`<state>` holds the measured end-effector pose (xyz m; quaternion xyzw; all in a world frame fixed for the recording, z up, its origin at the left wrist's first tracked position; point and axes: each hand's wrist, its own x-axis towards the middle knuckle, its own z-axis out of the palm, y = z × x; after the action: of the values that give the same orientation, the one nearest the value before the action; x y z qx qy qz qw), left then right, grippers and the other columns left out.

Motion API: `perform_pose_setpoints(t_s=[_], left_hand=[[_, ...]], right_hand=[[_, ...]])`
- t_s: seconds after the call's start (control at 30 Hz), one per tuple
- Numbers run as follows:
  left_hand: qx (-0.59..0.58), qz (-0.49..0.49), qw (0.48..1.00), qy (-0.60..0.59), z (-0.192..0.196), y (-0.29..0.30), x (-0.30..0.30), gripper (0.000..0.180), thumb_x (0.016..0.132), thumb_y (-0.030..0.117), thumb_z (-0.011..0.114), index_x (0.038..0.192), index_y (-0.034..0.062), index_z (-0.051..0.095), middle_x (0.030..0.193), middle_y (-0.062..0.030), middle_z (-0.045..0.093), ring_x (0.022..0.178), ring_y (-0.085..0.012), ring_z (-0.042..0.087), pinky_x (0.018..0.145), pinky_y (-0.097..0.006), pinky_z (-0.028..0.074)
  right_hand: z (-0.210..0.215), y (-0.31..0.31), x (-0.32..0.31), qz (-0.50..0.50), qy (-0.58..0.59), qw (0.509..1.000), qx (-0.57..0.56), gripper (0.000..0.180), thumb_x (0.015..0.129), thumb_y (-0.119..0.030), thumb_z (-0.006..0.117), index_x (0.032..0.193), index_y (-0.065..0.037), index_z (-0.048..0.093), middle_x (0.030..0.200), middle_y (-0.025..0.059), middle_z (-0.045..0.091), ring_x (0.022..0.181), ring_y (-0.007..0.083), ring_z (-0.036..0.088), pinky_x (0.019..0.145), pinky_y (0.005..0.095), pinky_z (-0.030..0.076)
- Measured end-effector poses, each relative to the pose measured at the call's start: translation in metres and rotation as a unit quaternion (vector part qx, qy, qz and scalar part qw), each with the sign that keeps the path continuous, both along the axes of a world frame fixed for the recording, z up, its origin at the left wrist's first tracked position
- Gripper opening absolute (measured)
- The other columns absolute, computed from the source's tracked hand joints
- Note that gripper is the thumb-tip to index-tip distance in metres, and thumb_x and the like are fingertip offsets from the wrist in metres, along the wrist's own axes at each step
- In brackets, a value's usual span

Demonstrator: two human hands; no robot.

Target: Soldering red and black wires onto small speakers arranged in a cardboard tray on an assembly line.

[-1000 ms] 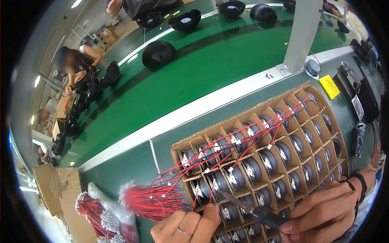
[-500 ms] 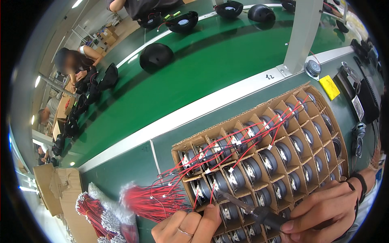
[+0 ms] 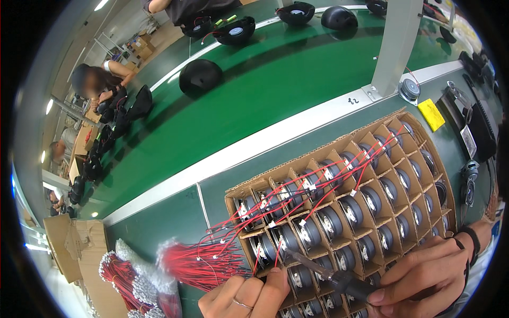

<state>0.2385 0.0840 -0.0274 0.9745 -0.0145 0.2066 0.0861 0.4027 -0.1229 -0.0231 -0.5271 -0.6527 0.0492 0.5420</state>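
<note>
My right hand [image 3: 424, 275] grips a soldering iron [image 3: 352, 285] by its dark handle. The iron's tip reaches a speaker [image 3: 289, 238] standing on edge in a divided cardboard box [image 3: 366, 233]. Between thumb and fingers, my left hand [image 3: 246, 297] pinches a thin red wire [image 3: 278, 257] that runs up to the same speaker near the tip. Whether the tip touches the terminal is too small to tell. Round speakers fill the box's compartments, and several in the far row have red and black wires [image 3: 318, 193] lying across them, with small white plugs.
Beside the box lies a bundle of red wires [image 3: 201, 262]; another bagged bundle [image 3: 135, 283] is farther left. A yellow sponge [image 3: 431, 115] and a loose speaker [image 3: 409, 90] sit far right. A metal post [image 3: 395, 47] stands by the green conveyor [image 3: 275, 90], which carries black shells [image 3: 200, 77]. People work beyond.
The black shells on the conveyor have shifted slightly to the left. A person at the far left has moved their hands. My own hands, the iron and the wire stay in place.
</note>
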Motion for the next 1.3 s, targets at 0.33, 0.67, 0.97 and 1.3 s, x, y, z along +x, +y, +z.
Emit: perform_pose_setpoints(t_s=[0.33,0.67,0.97,1.3], left_hand=[[-0.008,0.017,1.0,0.001,0.0004,-0.0003,-0.001,0.023,0.076,-0.004,0.085,0.095,0.0013,0.073,0.07,-0.0054,0.056,0.055,-0.0197,0.054,0.049,-0.031,0.044],[-0.005,0.014,1.0,-0.003,-0.0008,-0.0008,-0.001,0.021,0.076,-0.003,0.085,0.093,0.002,0.073,0.071,-0.0055,0.057,0.055,-0.0197,0.054,0.048,-0.031,0.044],[-0.001,0.002,1.0,0.003,-0.0007,-0.0005,-0.0003,0.02,0.077,-0.003,0.084,0.092,0.0029,0.072,0.07,-0.0044,0.052,0.055,-0.0186,0.053,0.047,-0.031,0.043],[0.0,0.003,1.0,0.0,0.0009,-0.0013,-0.0006,0.02,0.077,-0.003,0.084,0.092,0.0024,0.072,0.07,-0.0048,0.054,0.055,-0.0186,0.053,0.048,-0.031,0.043]], right_hand=[[-0.0008,0.0001,-0.0001,-0.003,-0.002,1.0,0.003,0.031,0.071,0.01,0.08,0.064,-0.002,0.053,0.087,0.0154,0.065,0.069,0.0226,0.07,0.058,0.0285,0.065],[-0.0007,-0.0001,-0.0001,-0.006,0.007,1.0,0.016,0.029,0.069,0.012,0.08,0.066,-0.001,0.055,0.087,0.0162,0.066,0.069,0.0231,0.07,0.056,0.0288,0.065],[-0.0015,0.0013,0.0011,-0.005,0.004,1.0,0.015,0.029,0.069,0.012,0.08,0.065,-0.001,0.054,0.087,0.0163,0.066,0.068,0.0229,0.07,0.056,0.0284,0.065],[-0.0009,-0.0001,0.0009,0.005,-0.002,1.0,0.01,0.03,0.071,0.011,0.08,0.064,-0.002,0.053,0.089,0.017,0.066,0.071,0.0228,0.069,0.058,0.0282,0.065]])
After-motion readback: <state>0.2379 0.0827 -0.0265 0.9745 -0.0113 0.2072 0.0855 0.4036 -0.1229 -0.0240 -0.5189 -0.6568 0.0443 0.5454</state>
